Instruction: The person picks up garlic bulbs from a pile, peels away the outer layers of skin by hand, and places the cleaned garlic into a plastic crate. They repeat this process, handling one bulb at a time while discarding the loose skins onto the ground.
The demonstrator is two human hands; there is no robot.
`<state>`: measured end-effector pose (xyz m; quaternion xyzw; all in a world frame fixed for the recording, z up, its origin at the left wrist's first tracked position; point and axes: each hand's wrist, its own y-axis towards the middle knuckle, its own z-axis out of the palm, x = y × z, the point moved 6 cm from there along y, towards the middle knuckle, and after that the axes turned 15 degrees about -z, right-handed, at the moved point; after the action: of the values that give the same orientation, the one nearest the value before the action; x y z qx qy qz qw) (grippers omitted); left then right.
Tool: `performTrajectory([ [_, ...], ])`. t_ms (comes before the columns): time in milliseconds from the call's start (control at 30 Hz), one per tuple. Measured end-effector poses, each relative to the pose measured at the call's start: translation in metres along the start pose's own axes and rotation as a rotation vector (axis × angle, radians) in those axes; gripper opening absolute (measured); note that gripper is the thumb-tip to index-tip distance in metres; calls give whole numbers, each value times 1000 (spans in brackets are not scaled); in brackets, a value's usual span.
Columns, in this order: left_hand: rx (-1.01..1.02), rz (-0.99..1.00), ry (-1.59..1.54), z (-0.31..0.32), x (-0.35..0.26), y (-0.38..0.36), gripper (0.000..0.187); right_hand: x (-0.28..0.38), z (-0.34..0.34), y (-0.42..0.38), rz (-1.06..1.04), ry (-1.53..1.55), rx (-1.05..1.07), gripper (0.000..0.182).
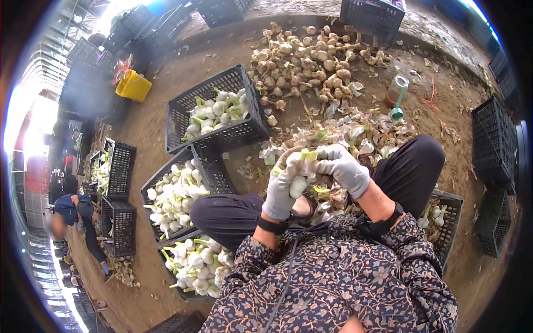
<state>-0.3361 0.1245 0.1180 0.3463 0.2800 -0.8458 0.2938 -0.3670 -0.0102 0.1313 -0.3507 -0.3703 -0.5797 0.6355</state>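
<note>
Above my lap, my left hand (280, 186), in a pale grey glove, is closed around a white garlic bulb (298, 187). The bulb's yellow-green stem (305, 156) points upward. My right hand (345, 171), gloved alike, pinches at the stem side of the same garlic; its fingertips are partly hidden. Beneath and beyond both hands lies a litter of papery garlic skins (344, 132). Farther out on the ground is a heap of brown, unpeeled garlic (305, 61).
Black crates of white garlic stand at my left: a far crate (256, 119), a middle crate (149, 180) and a near crate. Another crate (452, 222) is by my right hip. A jar (397, 89) stands past my right knee. A person (83, 216) bends over at far left.
</note>
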Motion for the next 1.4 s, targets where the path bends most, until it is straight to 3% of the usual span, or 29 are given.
performTrajectory([
  [67, 16, 34, 64, 5, -3, -3, 52, -5, -5, -4, -24, 48, -81, 15],
  [100, -40, 5, -100, 4, 3, -4, 50, -7, -6, -6, -29, 93, -106, 15],
  [200, 114, -76, -394, 5, 18, 2, 48, -1, -6, -8, -91, 158, -153, 17],
  [267, 15, -81, -343, 5, 18, 0, 47, 11, -4, -8, -158, 113, -174, 16],
  [367, -169, -53, -20, 23, -10, -10, 54, 25, -11, -8, -466, -528, -197, 16],
  [433, -188, 8, -9, 29, -12, -16, 57, 40, 6, -16, -658, -1080, -172, 13],
  [567, -163, 4, 35, 17, 8, -11, 61, 28, 37, -16, -738, -1224, 131, 7],
  [667, -115, 5, 130, 5, 2, -19, 59, 12, 22, -7, -444, -800, 208, 7],
  [700, -129, 17, 167, 7, -1, -22, 59, 12, 18, -9, -267, -495, 155, 9],
  [800, -210, 56, 272, 17, -10, -21, 57, -3, 0, -15, 1, -9, -28, 10],
  [833, -222, 188, 396, 16, -14, -18, 51, -7, -1, -16, -23, 106, -41, 14],
  [933, -194, 97, 291, 18, -13, -17, 51, -3, 2, -17, -103, 337, -82, 18],
  [1067, -143, 144, 246, 21, -12, -25, 49, 26, -39, -11, -419, 415, -275, 15],
  [1133, -101, 165, 194, 28, -17, -29, 55, 39, -76, -22, -390, 324, -416, 15],
  [1167, -110, 222, 221, 26, -17, -29, 57, 48, -98, -23, -265, -322, -265, 32],
  [1267, -164, 386, 396, 21, -20, -33, 52, 70, -53, -22, -78, -1827, -89, 56],
  [1300, -181, 442, 470, 21, -21, -33, 49, 66, -49, -22, -53, -1655, -22, 72],
  [1333, -200, 502, 540, 21, -22, -33, 45, 66, -42, -23, -94, -1343, -5, 67],
  [1400, -298, 608, 681, 18, -23, -36, 38, 73, -17, -26, -266, -1182, -84, 51],
])
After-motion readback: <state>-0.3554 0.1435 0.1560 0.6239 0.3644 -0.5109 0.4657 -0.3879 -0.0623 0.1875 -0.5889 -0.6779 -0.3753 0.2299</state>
